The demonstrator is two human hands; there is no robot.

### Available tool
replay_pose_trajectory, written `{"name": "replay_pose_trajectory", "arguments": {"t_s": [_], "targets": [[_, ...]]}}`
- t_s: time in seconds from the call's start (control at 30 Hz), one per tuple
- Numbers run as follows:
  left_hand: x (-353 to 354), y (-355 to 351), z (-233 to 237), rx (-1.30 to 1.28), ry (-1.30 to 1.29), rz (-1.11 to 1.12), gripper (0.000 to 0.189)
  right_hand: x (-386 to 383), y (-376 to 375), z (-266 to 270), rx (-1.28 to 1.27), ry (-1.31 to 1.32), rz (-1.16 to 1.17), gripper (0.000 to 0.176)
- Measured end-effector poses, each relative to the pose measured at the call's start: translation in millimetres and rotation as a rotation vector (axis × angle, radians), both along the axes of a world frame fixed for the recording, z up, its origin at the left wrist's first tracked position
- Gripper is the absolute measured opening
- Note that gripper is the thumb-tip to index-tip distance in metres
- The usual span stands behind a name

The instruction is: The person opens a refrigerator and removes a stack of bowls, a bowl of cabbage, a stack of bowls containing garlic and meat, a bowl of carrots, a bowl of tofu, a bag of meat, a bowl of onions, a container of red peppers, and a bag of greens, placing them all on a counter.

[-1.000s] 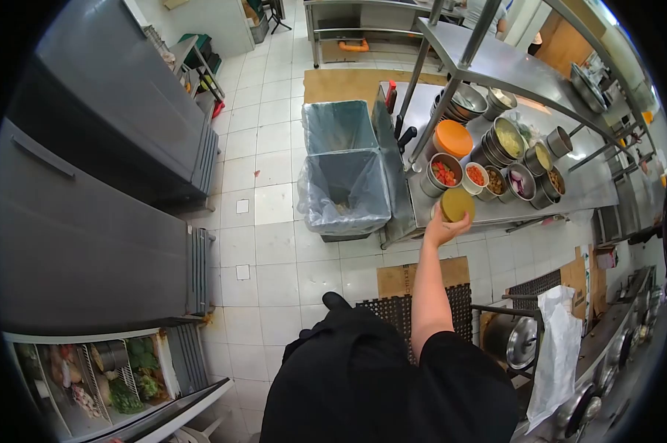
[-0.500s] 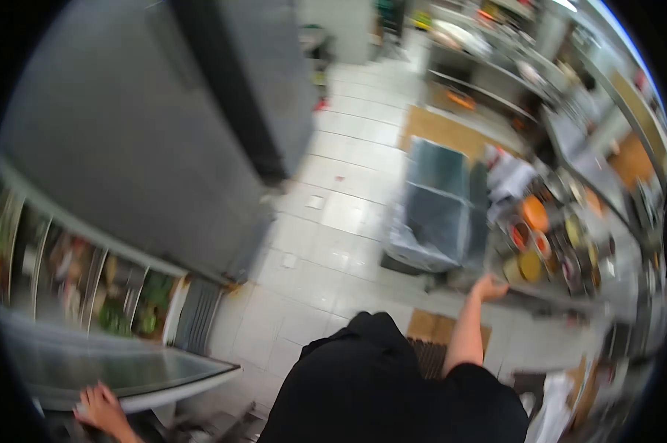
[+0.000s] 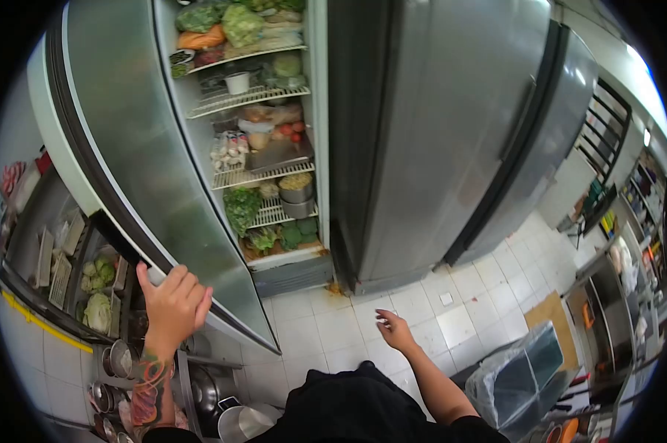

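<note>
My left hand (image 3: 175, 303) grips the lower edge of the refrigerator door (image 3: 145, 140), which stands ajar with its glass panel showing. To the right of the door, wire shelves (image 3: 248, 100) inside the fridge hold bagged greens (image 3: 243, 26), a white tub (image 3: 237, 83), tomatoes (image 3: 292, 133), a metal pot (image 3: 297, 196) with pale yellow food and broccoli (image 3: 296, 232) at the bottom. Over the tiled floor in front of the fridge hovers my right hand (image 3: 394, 330), fingers loosely bent and apart, holding nothing.
Tall steel cabinets (image 3: 437, 140) stand to the right of the open fridge. A bin with a clear liner (image 3: 522, 376) sits at lower right, near a counter. On the left is a rack with cabbages (image 3: 97, 314) in crates; steel pots (image 3: 119, 358) are below it.
My view has swung left, so the open fridge now faces me. The left hand stays at the door, which appears wider open. My right hand has moved from beside the counter toward the fridge.
</note>
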State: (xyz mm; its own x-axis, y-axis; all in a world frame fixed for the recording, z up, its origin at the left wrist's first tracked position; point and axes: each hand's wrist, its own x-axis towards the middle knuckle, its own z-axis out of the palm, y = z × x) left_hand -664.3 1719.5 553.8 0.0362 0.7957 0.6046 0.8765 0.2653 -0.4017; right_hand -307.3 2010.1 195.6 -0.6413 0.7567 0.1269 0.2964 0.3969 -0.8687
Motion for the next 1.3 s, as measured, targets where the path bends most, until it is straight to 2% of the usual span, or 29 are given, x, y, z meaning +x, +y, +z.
{"name": "replay_pose_trajectory", "arguments": {"t_s": [0.17,0.23,0.3,0.37,0.43,0.5,0.57,0.63,0.7,0.77,0.8,0.87,0.9,1.07,1.1,1.2,1.27,1.3], "targets": [[-29.2,-30.5,-15.6,0.103,0.044,0.046,0.020,-141.0,61.4,119.5,0.141,0.016,0.260,0.028],[-38.6,-39.9,-23.8,0.174,0.086,0.074,0.019,-188.3,95.1,153.4,0.217,0.177,0.342,0.026],[-51.2,-50.6,-37.3,0.175,0.098,0.113,0.012,-236.9,133.9,192.1,0.293,0.233,0.369,0.027],[-58.9,-53.3,-47.0,0.190,0.203,0.231,0.009,-287.1,167.4,250.4,0.371,0.344,0.382,0.026],[-64.8,-60.1,-52.2,0.163,0.244,0.271,0.002,-351.2,210.6,296.7,0.390,0.553,0.336,0.026],[-71.5,-64.1,-64.3,0.306,0.239,0.432,0.011,-404.9,235.5,374.1,0.496,0.654,0.235,0.027],[-70.9,-70.1,-60.4,0.236,0.268,0.560,0.026,-465.2,255.4,447.9,0.560,0.858,0.189,0.026],[-73.6,-69.9,-63.9,0.261,0.269,0.654,0.028,-529.9,282.6,517.4,0.776,0.911,0.097,0.039],[-73.2,-63.1,-67.0,0.274,0.249,0.733,0.029,-582.5,291.6,580.4,1.073,0.995,0.045,0.044],[-71.8,-56.0,-68.2,0.310,0.239,0.814,0.023,-632.3,313.5,629.7,1.445,0.928,-0.182,0.043],[-71.3,-56.6,-69.9,0.288,0.233,0.844,0.021,-636.2,312.1,643.2,1.435,0.944,-0.161,0.043],[-74.2,-64.9,-81.1,0.290,0.201,0.897,0.022,-636.5,304.6,678.2,1.175,0.265,-0.148,0.089],[-74.3,-65.7,-85.6,0.293,0.167,0.925,0.022,-641.2,302.5,689.4,1.082,0.181,-0.198,0.091],[-73.2,-71.4,-92.4,0.242,0.142,1.035,0.026,-644.5,319.3,718.5,1.147,-0.088,-0.277,0.090],[-74.3,-72.0,-92.6,0.233,0.153,1.045,0.026,-632.0,304.5,716.9,1.159,-0.081,-0.300,0.091],[-74.9,-69.7,-90.8,0.232,0.168,1.065,0.027,-658.8,322.5,713.4,1.261,-0.112,-0.351,0.084],[-76.0,-66.2,-91.6,0.236,0.158,1.066,0.026,-685.0,333.9,699.2,1.460,0.062,-0.539,0.072],[-76.4,-64.6,-91.9,0.248,0.165,1.081,0.025,-685.5,334.6,692.7,1.460,0.054,-0.543,0.072]]}}
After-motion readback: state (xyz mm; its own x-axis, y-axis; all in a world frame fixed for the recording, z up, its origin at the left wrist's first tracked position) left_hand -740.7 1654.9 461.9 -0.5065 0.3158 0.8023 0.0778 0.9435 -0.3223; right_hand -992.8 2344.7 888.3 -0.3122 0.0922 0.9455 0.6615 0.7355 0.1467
